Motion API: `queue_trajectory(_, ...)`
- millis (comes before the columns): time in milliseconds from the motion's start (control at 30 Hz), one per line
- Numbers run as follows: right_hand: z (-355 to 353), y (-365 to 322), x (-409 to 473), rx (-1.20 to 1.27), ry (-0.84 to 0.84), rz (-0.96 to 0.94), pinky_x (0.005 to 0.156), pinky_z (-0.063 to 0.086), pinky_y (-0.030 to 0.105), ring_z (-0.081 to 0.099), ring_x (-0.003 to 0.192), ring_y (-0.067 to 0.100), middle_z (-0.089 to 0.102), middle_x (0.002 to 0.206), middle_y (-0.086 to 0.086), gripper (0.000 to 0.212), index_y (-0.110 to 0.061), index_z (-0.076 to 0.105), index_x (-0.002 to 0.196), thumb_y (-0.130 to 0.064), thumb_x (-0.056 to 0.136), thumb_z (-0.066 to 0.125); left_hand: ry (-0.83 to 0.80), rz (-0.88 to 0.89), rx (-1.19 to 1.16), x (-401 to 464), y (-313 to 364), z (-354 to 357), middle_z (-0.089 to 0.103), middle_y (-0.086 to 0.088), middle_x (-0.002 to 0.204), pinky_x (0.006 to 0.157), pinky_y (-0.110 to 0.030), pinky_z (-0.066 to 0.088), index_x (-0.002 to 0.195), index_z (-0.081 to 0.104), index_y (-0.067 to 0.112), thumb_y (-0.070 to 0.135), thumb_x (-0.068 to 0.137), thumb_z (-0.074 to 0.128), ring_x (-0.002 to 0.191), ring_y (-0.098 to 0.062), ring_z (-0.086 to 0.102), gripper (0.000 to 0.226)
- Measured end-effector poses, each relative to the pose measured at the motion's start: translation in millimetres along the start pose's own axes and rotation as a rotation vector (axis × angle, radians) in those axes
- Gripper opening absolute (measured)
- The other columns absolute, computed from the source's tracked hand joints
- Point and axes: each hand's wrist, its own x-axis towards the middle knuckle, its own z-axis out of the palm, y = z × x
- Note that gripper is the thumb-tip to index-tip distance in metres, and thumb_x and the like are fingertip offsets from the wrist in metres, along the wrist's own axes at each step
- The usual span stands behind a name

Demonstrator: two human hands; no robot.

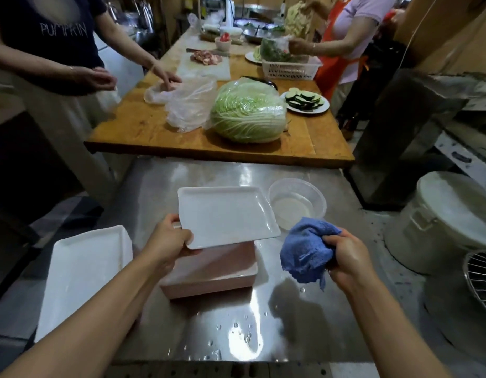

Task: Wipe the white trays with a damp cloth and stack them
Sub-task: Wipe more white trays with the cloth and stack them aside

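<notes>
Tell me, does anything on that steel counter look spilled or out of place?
Only water: droplets are scattered on the steel counter near its front edge. The tray is tilted merely because the left hand lifts it; the right hand grips the blue cloth.

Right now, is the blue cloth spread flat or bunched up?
Bunched: the blue cloth is crumpled in the right hand, folds hanging below the fingers, off the white tray.

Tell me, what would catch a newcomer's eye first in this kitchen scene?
Most likely the bright blue cloth bunched in the right hand, near a clear bowl of water on the steel counter. Next, the white tray that the left hand holds tilted over a pinkish container. Beyond, a big wrapped cabbage sits on the wooden table.
</notes>
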Motion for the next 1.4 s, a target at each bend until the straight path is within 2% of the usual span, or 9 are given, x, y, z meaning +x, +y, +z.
queue_trajectory(100,-10,-2,5,0.044,0.0,0.006,0.045,0.051,0.024,0.065,0.052,0.018,0.066,0.062,0.01,0.031,-0.003,0.062,0.082,0.017,0.08,0.037,0.002,0.075,0.069,13,25,36,0.055,-0.006,0.09,0.04,-0.027,0.052,0.106,0.042,0.008,-0.021,0.077,0.039,0.076,-0.022,0.057,0.041)
queue_trajectory(200,-21,-2,8,0.061,0.002,0.02,0.042,0.049,0.023,0.065,0.049,0.017,0.066,0.056,0.008,0.03,-0.001,0.061,0.08,0.017,0.08,0.037,0.011,0.167,0.192,27,43,73,0.053,-0.005,0.097,0.039,-0.022,0.049,0.107,0.04,0.015,-0.015,0.081,0.047,0.078,-0.017,0.054,0.039)
queue_trajectory(267,-30,-1,11,0.054,0.013,0.033,0.042,0.05,0.025,0.065,0.05,0.017,0.066,0.061,0.011,0.029,-0.001,0.061,0.082,0.016,0.081,0.038,0.034,0.248,0.317,34,50,96,0.05,-0.002,0.104,0.043,-0.022,0.051,0.108,0.038,0.021,-0.007,0.085,0.054,0.084,-0.017,0.054,0.04)
queue_trajectory(400,-41,-2,17,0.062,0.044,0.057,0.041,0.048,0.024,0.063,0.048,0.016,0.062,0.066,0.013,0.027,-0.001,0.061,0.083,0.015,0.081,0.039,0.14,0.447,0.555,38,55,131,0.047,0.0,0.101,0.064,-0.036,0.056,0.103,0.034,0.023,-0.003,0.084,0.056,0.089,-0.02,0.05,0.039)
queue_trajectory(667,-49,-7,22,0.084,0.058,0.072,0.046,0.049,0.027,0.061,0.059,0.022,0.061,0.072,0.016,0.027,-0.002,0.06,0.084,0.015,0.082,0.039,0.256,0.688,0.749,35,53,159,0.056,-0.009,0.095,0.047,-0.024,0.037,0.099,0.03,0.021,-0.003,0.084,0.05,0.074,-0.024,0.048,0.034)
queue_trajectory(767,-48,-9,23,0.071,0.055,0.077,0.05,0.049,0.028,0.061,0.061,0.023,0.061,0.073,0.016,0.027,-0.003,0.06,0.084,0.014,0.082,0.04,0.247,0.676,0.754,37,53,160,0.06,-0.015,0.103,0.055,-0.033,0.048,0.102,0.033,0.019,-0.003,0.085,0.05,0.077,-0.025,0.05,0.032)
queue_trajectory(1100,-47,-7,21,0.072,0.064,0.086,0.047,0.05,0.027,0.061,0.06,0.022,0.062,0.072,0.015,0.027,-0.003,0.06,0.083,0.014,0.082,0.039,0.241,0.678,0.691,40,48,157,0.05,-0.002,0.09,0.044,-0.017,0.033,0.099,0.033,0.019,-0.004,0.083,0.049,0.075,-0.021,0.049,0.033)
queue_trajectory(1233,-44,-8,17,0.073,0.048,0.068,0.048,0.049,0.028,0.06,0.059,0.021,0.061,0.072,0.014,0.028,-0.003,0.061,0.083,0.015,0.082,0.039,0.205,0.433,0.418,40,45,142,0.053,-0.002,0.096,0.055,-0.035,0.055,0.101,0.037,0.019,-0.007,0.08,0.048,0.08,-0.019,0.051,0.035)
queue_trajectory(1400,-25,-25,2,-0.064,0.167,-0.217,0.053,0.048,0.027,0.055,0.06,0.016,0.057,0.072,0.008,0.029,-0.015,0.055,0.078,0.01,0.086,0.043,0.057,0.117,0.016,20,32,106,0.051,-0.005,0.102,0.05,-0.035,0.055,0.103,0.042,0.016,-0.015,0.081,0.041,0.085,-0.022,0.055,0.039)
